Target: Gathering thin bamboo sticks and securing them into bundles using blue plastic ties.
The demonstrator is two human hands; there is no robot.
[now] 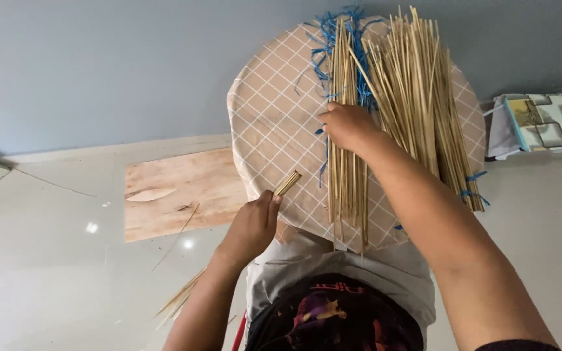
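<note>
Left hand pinches a few thin sticks, tips past the fingers. Right hand presses the stick bundle on the round table, fingers probably curled. Sorting step; next needs an aligned pick.

We seem to be in a plain room at home: glossy pale floor tiles, a bare grey-blue wall, a round table with a checked cloth (bamboo sticks piled on it), a patterned cushion alongside.
</note>
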